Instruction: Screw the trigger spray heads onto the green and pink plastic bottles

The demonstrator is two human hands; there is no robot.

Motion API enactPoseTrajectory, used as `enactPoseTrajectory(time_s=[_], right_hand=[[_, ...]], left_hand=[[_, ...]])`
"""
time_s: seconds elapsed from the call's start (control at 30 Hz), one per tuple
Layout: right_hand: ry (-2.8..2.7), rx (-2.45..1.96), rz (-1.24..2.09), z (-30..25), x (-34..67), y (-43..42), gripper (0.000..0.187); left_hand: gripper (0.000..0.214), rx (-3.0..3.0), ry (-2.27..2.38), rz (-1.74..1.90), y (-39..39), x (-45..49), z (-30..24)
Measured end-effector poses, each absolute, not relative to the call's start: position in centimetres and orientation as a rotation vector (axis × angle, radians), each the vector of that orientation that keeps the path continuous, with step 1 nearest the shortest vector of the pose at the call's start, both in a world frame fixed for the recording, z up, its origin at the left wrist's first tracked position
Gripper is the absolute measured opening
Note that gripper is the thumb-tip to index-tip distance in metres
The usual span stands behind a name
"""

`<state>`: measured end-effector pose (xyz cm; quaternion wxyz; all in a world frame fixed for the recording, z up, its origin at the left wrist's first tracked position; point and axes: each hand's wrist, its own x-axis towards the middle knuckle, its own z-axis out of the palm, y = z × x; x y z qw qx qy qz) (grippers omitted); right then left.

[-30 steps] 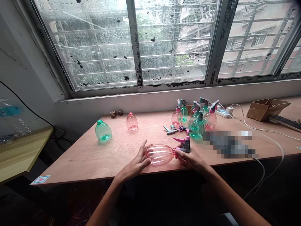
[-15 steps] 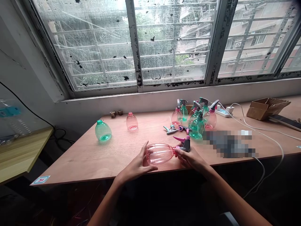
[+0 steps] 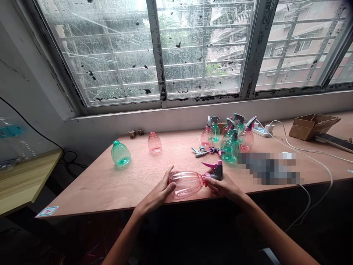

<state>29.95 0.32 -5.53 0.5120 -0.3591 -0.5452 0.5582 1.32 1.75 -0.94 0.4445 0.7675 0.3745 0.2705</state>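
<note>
A clear pink spray bottle point(image 3: 185, 185) lies sideways between my hands at the table's front edge, its base to the left. My left hand point(image 3: 160, 189) grips the base end, the thumb resting on the near side and the fingers partly hidden behind. My right hand point(image 3: 222, 184) is closed round the collar, where the black spray head point(image 3: 218, 170) with its pink trigger meets the neck. Beyond the bottle, two loose spray heads point(image 3: 202, 151) lie on the table. Several pink and green bottles with spray heads, such as a green spray bottle point(image 3: 230, 151), stand grouped behind them.
To the left stand an open green bottle point(image 3: 120, 154) and an open pink bottle point(image 3: 154, 142), both without heads. A cardboard box point(image 3: 311, 127), a power strip point(image 3: 260, 130) and white cables are on the right. A blurred dark patch point(image 3: 268, 169) covers something near my right hand.
My left thumb has moved up from below the bottle onto its side. The bottle's base end has dropped slightly toward me, while my right hand keeps its hold at the neck.
</note>
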Motion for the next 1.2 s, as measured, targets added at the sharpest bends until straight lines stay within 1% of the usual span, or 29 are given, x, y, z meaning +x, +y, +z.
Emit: enactPoseTrajectory(time_s=[0.23,0.27,0.4,0.53,0.63,0.77,0.83,1.0,1.2], right_hand=[[-1.331,-0.837,1.337,-5.68,29.97,0.47,0.032],[-1.335,-0.844,1.328,-5.68,29.98,0.51,0.032],[-1.338,-0.861,1.287,-5.59,29.99,0.62,0.031],[-1.313,-0.849,1.303,-5.40,29.91,0.54,0.031],[-1.314,-0.848,1.315,-5.23,29.85,0.45,0.031],[-1.310,-0.859,1.312,-5.25,29.83,0.50,0.031],[-1.293,-0.853,1.312,-5.44,29.84,0.61,0.031],[-1.237,-0.820,1.306,-6.01,29.88,0.78,0.030],[-1.258,-0.856,1.304,-5.74,29.84,0.68,0.029]], left_hand=[[0.078,1.890,0.920,0.660,1.63,1.45,-0.58],[0.081,1.889,0.906,0.656,1.57,1.49,-0.55],[0.106,1.931,0.858,0.661,1.39,1.66,-0.70],[0.115,1.940,0.796,0.684,1.50,1.62,-1.07],[0.111,1.912,0.804,0.664,1.67,1.43,-1.09],[0.092,1.872,0.857,0.642,1.66,1.34,-0.77],[0.089,1.886,0.879,0.629,1.54,1.42,-0.61],[0.105,1.941,0.878,0.644,1.34,1.59,-0.78],[0.111,1.878,0.787,0.674,1.59,1.57,-1.18]])
